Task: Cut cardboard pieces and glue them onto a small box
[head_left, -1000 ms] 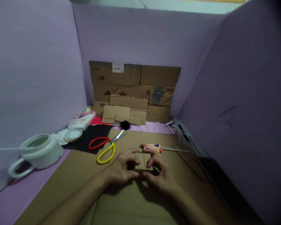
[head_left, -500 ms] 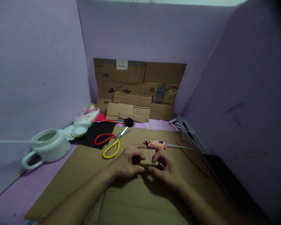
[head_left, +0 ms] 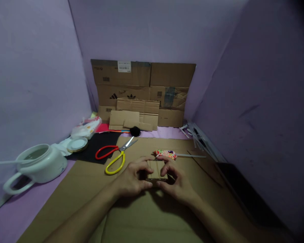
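Observation:
A small cardboard box-like piece [head_left: 157,169] sits between my two hands, low over the cardboard sheet [head_left: 136,216]. My left hand [head_left: 135,177] curls its fingers and thumb around the left side. On the opposite side my right hand [head_left: 176,180] grips it with bent fingers and thumb. The fingers cover both ends of the piece. Just beyond the hands lies a floral-patterned thing [head_left: 165,154] with a pointed brown tip and a pale stick. Scissors [head_left: 121,150] with one red and one yellow handle rest, blades apart, to the left.
A white pot [head_left: 44,165] with a handle stands left, near a round lid [head_left: 77,144]. Black paper [head_left: 103,140], a black yarn bundle [head_left: 135,131] and leaning cardboard [head_left: 172,76] are behind. Clear strips [head_left: 202,141] and a dark flat panel [head_left: 243,189] line the right.
The whole view has shifted slightly, so most things appear farther left. Both hands keep the same grip on the cardboard piece.

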Action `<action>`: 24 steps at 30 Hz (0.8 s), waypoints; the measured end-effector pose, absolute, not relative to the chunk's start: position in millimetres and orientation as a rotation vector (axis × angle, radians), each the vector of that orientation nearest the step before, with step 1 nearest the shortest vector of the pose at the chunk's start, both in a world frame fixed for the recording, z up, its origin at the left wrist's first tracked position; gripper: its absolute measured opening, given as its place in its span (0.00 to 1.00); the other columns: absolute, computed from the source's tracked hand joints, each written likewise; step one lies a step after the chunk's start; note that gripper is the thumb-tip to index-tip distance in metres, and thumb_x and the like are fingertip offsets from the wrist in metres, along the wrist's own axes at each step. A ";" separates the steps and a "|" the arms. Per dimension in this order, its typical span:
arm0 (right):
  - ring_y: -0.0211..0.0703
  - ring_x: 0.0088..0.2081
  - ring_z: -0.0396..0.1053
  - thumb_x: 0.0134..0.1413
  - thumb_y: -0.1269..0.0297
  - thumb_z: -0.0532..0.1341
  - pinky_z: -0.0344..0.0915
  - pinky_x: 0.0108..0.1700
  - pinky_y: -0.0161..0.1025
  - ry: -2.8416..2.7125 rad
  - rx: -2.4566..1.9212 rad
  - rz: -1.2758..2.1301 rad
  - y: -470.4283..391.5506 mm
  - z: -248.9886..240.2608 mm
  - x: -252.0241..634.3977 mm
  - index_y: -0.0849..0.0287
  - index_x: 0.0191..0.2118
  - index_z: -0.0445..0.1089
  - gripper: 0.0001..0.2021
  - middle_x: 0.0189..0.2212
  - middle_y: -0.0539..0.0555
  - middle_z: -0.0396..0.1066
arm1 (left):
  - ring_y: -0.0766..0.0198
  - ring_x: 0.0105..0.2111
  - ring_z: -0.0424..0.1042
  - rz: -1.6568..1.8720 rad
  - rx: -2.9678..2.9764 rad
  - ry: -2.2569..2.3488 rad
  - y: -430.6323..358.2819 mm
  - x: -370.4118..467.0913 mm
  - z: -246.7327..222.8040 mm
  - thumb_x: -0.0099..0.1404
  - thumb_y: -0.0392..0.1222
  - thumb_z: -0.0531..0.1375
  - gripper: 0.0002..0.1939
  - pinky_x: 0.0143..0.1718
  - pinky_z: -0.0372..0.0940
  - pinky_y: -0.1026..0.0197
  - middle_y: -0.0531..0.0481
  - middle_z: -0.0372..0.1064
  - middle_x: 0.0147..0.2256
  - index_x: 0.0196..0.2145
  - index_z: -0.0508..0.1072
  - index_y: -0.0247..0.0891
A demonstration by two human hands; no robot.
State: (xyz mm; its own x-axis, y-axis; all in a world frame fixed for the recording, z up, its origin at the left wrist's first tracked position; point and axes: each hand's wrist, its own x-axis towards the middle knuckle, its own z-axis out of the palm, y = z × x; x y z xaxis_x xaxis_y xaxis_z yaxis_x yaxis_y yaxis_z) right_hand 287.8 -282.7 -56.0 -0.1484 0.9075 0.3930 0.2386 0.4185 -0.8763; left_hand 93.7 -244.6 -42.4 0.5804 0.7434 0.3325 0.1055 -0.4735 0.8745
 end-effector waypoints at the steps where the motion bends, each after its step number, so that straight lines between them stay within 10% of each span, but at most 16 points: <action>1: 0.56 0.58 0.58 0.40 0.73 0.66 0.58 0.53 0.50 -1.650 -1.023 0.802 -282.3 -56.4 288.2 0.56 0.27 0.61 0.12 0.54 0.60 0.62 | 0.50 0.54 0.62 0.914 1.935 0.691 -244.2 93.4 -43.5 0.49 0.36 0.67 0.12 0.52 0.57 0.49 0.38 0.65 0.52 0.33 0.72 0.36; 24: 0.54 0.54 0.64 0.40 0.73 0.67 0.63 0.50 0.49 -1.682 -0.977 0.683 -280.0 -66.4 293.4 0.55 0.28 0.68 0.09 0.52 0.58 0.66 | 0.52 0.53 0.65 0.992 2.196 0.600 -241.5 90.9 -57.6 0.54 0.33 0.64 0.12 0.48 0.65 0.54 0.39 0.62 0.55 0.36 0.69 0.39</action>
